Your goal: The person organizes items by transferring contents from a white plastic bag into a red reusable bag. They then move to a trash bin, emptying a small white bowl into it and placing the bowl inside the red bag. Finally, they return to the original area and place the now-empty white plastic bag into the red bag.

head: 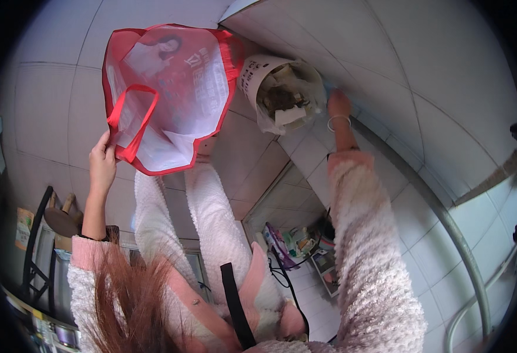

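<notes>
My left hand (103, 161) grips the rim of a large red tote bag (183, 106) near its red strap handle. The bag's mouth gapes towards me, showing a white lining with the outer print visible through it. Beside the bag stands a white waste bin (252, 81) that bears writing. A clear plastic liner (272, 127) folds over its rim, and crumpled rubbish (285, 95) lies inside. My right hand (339, 105), with a white bangle at the wrist, reaches down just right of the bin. Its fingers are largely hidden, with a blurred bluish patch beside them.
A grey pipe (443, 216) curves along the tiled wall at right. Below, a doorway shows packets (300, 242) and a black cable (280, 269). At left are a round-topped stool (64, 220) and a black metal frame (35, 247). My legs stand below the bag.
</notes>
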Tool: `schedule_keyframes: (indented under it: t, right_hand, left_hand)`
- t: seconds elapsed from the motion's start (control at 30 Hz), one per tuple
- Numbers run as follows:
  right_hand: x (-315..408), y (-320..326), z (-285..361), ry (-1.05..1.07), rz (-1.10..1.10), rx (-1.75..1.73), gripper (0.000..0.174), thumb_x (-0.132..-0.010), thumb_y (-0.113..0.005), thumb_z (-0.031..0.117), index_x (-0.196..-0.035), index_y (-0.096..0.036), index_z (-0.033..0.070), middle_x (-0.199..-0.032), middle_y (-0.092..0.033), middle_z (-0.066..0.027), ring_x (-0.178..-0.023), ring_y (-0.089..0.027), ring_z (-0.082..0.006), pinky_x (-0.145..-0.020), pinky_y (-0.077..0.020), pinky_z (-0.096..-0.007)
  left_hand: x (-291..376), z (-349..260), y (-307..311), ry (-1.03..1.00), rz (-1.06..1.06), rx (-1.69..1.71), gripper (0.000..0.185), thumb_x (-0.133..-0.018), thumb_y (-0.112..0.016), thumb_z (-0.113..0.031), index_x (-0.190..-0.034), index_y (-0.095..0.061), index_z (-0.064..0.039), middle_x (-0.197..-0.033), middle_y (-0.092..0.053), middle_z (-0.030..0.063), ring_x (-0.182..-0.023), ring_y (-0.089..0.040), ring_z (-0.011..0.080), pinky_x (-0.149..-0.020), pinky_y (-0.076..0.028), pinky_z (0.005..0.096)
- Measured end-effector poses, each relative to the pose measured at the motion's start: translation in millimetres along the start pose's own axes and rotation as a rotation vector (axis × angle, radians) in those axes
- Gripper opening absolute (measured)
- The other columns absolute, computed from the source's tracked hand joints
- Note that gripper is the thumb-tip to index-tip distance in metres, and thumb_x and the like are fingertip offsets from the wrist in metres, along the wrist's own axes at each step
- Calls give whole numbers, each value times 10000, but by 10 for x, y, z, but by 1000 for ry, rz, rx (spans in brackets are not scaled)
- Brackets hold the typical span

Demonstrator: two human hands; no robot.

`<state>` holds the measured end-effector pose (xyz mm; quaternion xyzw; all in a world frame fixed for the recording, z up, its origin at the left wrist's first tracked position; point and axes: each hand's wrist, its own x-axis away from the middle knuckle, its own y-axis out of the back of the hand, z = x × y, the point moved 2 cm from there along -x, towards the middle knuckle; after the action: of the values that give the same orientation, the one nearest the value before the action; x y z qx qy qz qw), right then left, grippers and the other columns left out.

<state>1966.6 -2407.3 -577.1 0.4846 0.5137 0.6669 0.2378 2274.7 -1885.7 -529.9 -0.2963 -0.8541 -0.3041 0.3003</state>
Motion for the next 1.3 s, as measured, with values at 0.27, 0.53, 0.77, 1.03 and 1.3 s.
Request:
schedule_keyframes:
  t: [0.27, 0.53, 0.77, 1.03, 1.3]
  right_hand:
    - [-568, -654, -190, -565, 297, -1225, 394, -832, -605, 324, -1061, -620, 3, -980, -625, -55, -926, -549, -205, -788, -441, -332]
    - [-111, 50, -65, -296, 323, -767, 406, -783, -682, 352, -1070, -640, 69, -1018, -607, -48, -955, -541, -206, -842, -413, -311]
    - [-18, -135, 259, -85, 207, -551, 523, -761, -694, 352, -1125, -605, -13, -1018, -630, -132, -921, -583, -219, -823, -438, -321]
    - [-60, -194, 428, -210, 125, -660, 430, -784, -682, 279, -1083, -597, -18, -953, -642, -111, -846, -582, -196, -774, -450, -321]
    - [512, 164, 200, 202, 235, -677, 378, -720, -741, 271, -1002, -624, 48, -996, -619, -91, -948, -560, -215, -872, -425, -348]
  left_hand:
    - [36, 27, 59, -21, 22, -93, 335, -920, -437, -6, -1239, -536, 15, -894, -617, 40, -695, -554, 81, -625, -508, 264]
    - [4, 75, 42, 58, 26, -134, 331, -913, -446, -3, -1229, -546, 12, -880, -630, 52, -682, -557, 91, -610, -508, 269]
    - [48, 89, 50, -22, 19, -181, 334, -906, -454, -11, -1226, -543, 15, -909, -656, 104, -732, -591, 114, -626, -510, 275]
    - [66, 137, 65, 89, 23, -137, 343, -907, -442, 5, -1233, -547, 6, -869, -625, 65, -689, -556, 90, -625, -506, 271]
    - [97, -51, 17, 50, 53, -132, 343, -915, -426, 1, -1236, -546, 0, -895, -640, 74, -726, -594, 99, -646, -547, 287]
